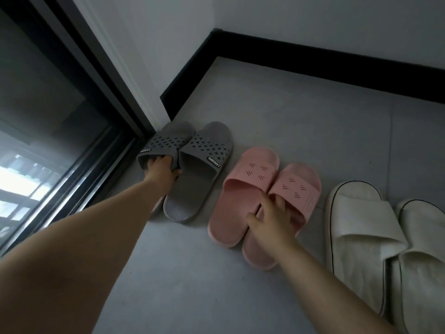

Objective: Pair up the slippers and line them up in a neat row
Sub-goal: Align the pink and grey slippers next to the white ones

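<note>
Three pairs of slippers sit in a row on the floor (289, 116), toes pointing at the wall with the black baseboard (313, 59). The grey pair (207, 150) is on the left, right by the glass door (60, 116). The pink pair (260, 172) is in the middle and the white pair (361, 225) is on the right, partly cut off by the frame.

My left hand (160, 169) is in the left grey slipper (166, 141), fingers (166, 160) curled under its strap and gripping it. That strap overlaps its mate's. Can't tell if it's off the floor, since my arm hides the heel.

My right hand (269, 220) is on the pink ones: thumb on the left footbed, the other fingers (280, 201) tucked under the right strap, pinching the two together. They're touching side by side, with the right one a bit nearer me.
</note>
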`<control>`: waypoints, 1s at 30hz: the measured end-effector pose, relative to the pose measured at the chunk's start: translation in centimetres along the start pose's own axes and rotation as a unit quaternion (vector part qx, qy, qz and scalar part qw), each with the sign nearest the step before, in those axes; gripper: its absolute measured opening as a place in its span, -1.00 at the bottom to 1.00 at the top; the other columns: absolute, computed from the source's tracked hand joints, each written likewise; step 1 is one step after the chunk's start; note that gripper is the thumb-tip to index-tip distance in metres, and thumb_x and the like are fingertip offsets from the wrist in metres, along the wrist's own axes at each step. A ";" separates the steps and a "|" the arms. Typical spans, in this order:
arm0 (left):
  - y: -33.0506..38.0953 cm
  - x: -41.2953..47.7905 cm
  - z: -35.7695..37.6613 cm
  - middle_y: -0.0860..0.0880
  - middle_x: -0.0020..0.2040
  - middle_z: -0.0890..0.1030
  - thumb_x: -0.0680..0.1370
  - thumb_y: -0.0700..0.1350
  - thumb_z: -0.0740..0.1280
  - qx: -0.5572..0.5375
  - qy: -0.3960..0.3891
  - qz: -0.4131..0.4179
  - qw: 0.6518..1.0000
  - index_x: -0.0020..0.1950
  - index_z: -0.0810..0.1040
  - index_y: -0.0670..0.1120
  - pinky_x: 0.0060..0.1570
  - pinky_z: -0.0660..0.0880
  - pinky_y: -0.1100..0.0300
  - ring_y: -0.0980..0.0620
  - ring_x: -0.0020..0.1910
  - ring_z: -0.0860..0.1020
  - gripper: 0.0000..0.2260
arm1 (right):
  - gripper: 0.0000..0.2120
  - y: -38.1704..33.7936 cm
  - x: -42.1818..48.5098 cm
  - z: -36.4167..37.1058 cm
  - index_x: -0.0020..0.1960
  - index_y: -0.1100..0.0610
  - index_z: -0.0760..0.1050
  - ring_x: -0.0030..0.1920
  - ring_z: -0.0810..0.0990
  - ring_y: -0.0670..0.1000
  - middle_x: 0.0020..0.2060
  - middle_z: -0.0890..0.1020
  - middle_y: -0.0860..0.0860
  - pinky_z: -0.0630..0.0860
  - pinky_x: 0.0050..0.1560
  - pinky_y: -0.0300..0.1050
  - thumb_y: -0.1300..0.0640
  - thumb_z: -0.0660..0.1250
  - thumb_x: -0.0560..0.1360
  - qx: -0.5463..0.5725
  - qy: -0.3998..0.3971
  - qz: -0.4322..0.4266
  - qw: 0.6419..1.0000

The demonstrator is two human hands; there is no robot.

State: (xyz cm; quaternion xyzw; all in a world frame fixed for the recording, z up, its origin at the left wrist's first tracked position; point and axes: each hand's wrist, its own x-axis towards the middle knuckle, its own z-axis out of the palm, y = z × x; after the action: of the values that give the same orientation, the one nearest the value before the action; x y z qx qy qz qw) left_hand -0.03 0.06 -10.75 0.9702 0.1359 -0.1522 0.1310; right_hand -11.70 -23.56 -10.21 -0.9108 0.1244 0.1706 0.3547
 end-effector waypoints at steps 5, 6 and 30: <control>0.4 1.9 -0.8 -0.29 0.33 0.40 0.46 0.07 0.37 -0.003 -0.022 0.060 0.998 0.24 0.42 -0.26 0.33 0.26 -0.02 -0.27 0.33 0.31 -0.49 | -0.37 0.7 1.1 -0.7 0.46 -0.15 0.13 0.37 0.20 0.22 0.42 0.18 0.06 0.19 0.38 0.04 0.05 0.28 0.46 0.018 -0.028 0.000 0.999; 0.7 2.0 -0.6 -0.29 0.35 0.37 0.46 0.10 0.36 -0.002 -0.021 0.054 0.998 0.29 0.40 -0.25 0.35 0.25 -0.02 -0.28 0.34 0.30 -0.44 | -0.36 0.7 1.2 -0.8 0.47 -0.15 0.11 0.36 0.21 0.22 0.40 0.20 0.07 0.20 0.37 0.04 0.06 0.27 0.46 0.008 -0.037 0.000 0.999; 2.5 1.9 1.0 -0.35 0.34 0.38 0.58 -0.24 0.11 -0.153 0.061 -0.080 0.983 0.33 0.35 -0.35 0.37 0.27 -0.02 -0.31 0.32 0.35 -0.65 | -0.32 -0.5 -0.2 -0.7 0.42 0.16 0.09 0.28 0.33 0.17 0.32 0.25 0.13 0.22 0.01 -0.12 0.00 0.30 0.42 0.017 -0.038 0.006 0.999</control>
State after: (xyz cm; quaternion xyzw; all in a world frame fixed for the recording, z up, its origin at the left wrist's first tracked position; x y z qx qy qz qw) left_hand 2.18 -2.14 -11.74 0.9321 0.2429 -0.0799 0.2565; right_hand -11.59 -23.63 -9.34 -0.8965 0.1194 0.2056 0.3739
